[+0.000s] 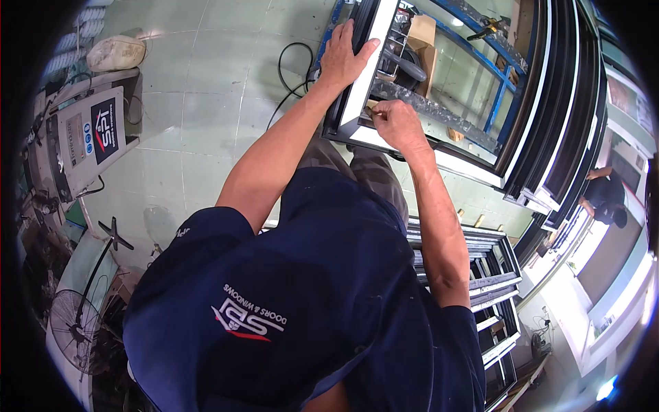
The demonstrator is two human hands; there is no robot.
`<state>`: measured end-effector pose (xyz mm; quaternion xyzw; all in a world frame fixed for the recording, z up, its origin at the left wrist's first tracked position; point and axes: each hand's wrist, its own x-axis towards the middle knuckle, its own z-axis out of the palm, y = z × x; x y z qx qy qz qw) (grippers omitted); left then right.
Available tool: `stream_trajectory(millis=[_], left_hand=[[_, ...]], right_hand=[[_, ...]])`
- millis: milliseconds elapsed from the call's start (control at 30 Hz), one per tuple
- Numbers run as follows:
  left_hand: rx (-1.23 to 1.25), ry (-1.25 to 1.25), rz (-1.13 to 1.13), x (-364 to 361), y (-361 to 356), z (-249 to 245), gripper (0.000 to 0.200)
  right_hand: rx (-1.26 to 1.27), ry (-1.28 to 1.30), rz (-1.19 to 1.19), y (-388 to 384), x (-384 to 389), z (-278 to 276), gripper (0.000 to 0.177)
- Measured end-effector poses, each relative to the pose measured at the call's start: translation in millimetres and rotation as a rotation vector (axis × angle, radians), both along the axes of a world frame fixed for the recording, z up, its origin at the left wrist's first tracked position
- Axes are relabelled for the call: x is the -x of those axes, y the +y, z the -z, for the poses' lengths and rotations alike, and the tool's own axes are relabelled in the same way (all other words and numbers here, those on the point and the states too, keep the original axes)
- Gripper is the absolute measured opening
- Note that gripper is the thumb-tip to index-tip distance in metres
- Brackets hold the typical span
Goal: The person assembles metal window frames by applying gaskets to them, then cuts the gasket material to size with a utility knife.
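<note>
A large black and white window frame [375,51] lies across a blue metal stand [495,110]. My left hand [341,58] rests with its fingers spread on the frame's left bar. Close to the frame's near-left corner, my right hand [398,125] is closed in a pinch around something small, too small to make out. Inside the frame's opening, beyond my right hand, a dark tool with a grey handle [410,69] lies beside a cardboard box [421,42].
More frames [580,82] stand at the right, with others stacked [495,295] below. A black cable [280,69] loops on the floor left of the stand. A fan [72,323] and a machine [86,141] are at the left. Another person [607,196] works far right.
</note>
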<state>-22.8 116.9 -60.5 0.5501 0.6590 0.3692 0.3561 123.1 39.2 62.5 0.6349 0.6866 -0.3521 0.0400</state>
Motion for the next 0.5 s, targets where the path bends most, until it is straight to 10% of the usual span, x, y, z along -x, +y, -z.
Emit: stream_trajectory(millis=[500], left_hand=[[-0.01,0.032,-0.002,0,0,2,0.093]], right_hand=[[0.066,-0.052,-0.087,7,2,-9,0.023]])
